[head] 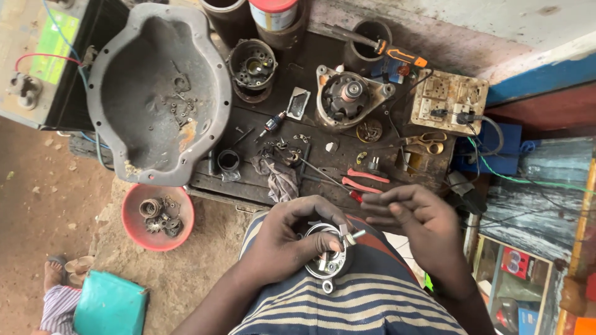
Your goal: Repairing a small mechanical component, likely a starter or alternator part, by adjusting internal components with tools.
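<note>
Housing, round metal (327, 257): on my lap, below the bench (323, 155) edge, cupped in my left hand (282, 239), fingers clenched round its rim. Right hand (413, 217): just right of housing, fingers loosely curled, empty as far as I see. Bolt (347, 237): at housing's upper rim; risks dropping if my grip tilts.

Dull grey metal housing (328, 260), grimy
</note>
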